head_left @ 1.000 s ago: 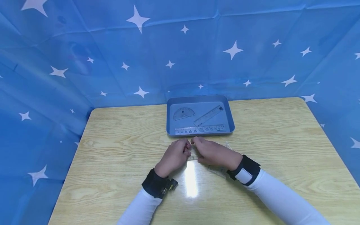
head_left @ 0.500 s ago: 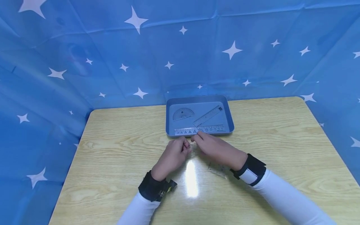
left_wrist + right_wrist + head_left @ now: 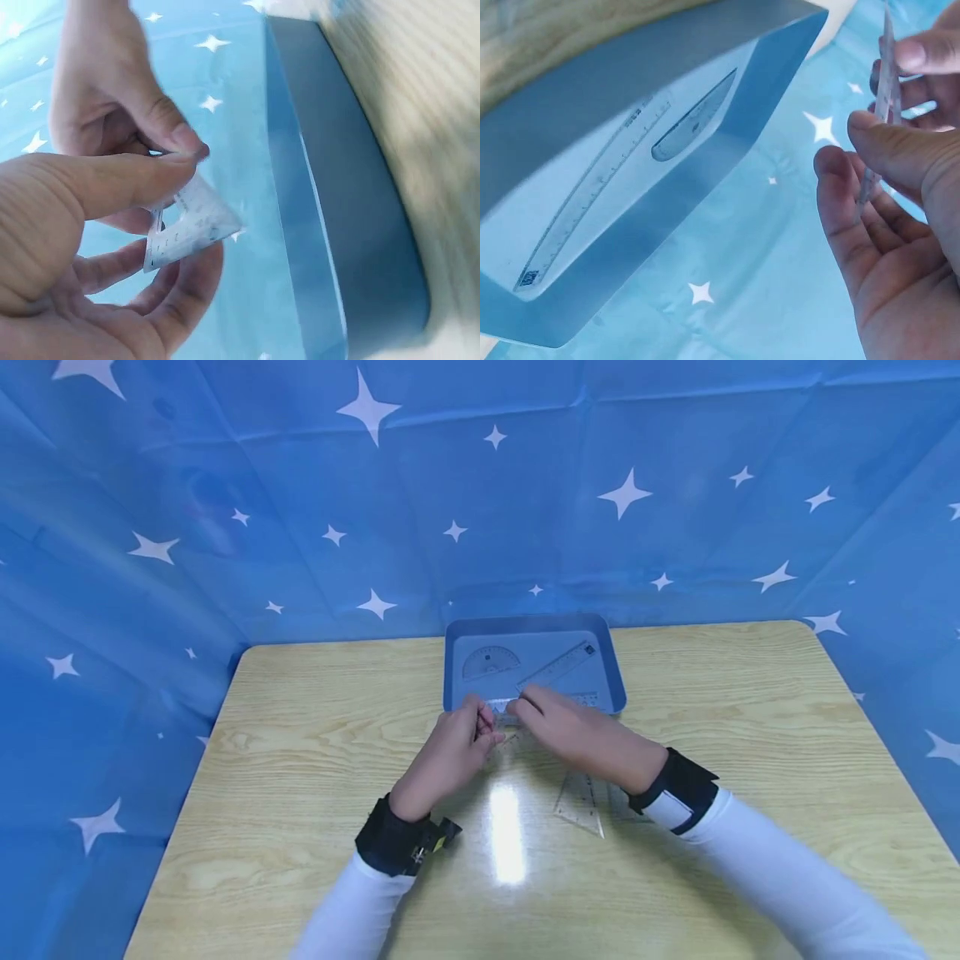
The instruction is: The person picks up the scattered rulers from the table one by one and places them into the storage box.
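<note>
Both hands hold a small clear set square (image 3: 206,217) between them, just at the near side of the blue tray (image 3: 525,626). My left hand (image 3: 448,758) pinches it between thumb and fingers. Thumb and fingers of my right hand (image 3: 581,735) grip it as well; in the right wrist view the set square (image 3: 886,90) is seen almost edge-on. A second clear set square (image 3: 579,803) lies on the table below my right wrist.
Inside the tray are a clear protractor (image 3: 489,662), a slanted ruler (image 3: 557,665) and a stencil ruler (image 3: 585,698) partly hidden by my hands. The tray stands at the back of the wooden table (image 3: 322,727), before a blue starred cloth (image 3: 420,485).
Both hands have moved forward, up to the tray's near rim, with the set square between them. More of the set square lying on the table now shows beside my right wrist.
</note>
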A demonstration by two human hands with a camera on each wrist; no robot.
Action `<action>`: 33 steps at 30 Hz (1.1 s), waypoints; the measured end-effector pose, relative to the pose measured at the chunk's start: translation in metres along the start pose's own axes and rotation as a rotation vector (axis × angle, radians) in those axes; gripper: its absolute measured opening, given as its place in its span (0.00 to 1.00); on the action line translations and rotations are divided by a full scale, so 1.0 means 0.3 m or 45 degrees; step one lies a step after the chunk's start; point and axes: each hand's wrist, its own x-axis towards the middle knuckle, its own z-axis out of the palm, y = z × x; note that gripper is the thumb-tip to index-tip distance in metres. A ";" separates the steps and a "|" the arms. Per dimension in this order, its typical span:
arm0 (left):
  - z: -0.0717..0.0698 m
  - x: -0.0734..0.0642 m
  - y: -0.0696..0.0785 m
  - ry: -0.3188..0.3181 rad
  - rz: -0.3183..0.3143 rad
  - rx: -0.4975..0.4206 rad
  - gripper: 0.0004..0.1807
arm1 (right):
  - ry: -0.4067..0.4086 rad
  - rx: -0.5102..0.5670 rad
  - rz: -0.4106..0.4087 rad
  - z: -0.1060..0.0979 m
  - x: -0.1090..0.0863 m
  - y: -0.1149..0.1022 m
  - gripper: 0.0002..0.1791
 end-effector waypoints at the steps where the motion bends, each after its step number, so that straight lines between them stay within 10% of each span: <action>1: -0.006 0.006 0.002 0.003 0.008 -0.005 0.10 | 0.010 -0.010 -0.016 -0.008 0.004 0.004 0.10; 11: -0.041 0.066 0.023 0.081 0.087 0.084 0.33 | -0.014 -0.227 -0.018 -0.061 0.083 0.054 0.23; 23: -0.061 0.130 0.007 0.211 0.314 0.616 0.32 | -0.089 -0.102 0.056 -0.100 0.187 0.133 0.22; 33: -0.081 0.232 -0.010 0.125 0.184 0.634 0.33 | -0.173 -0.125 0.146 -0.108 0.261 0.187 0.25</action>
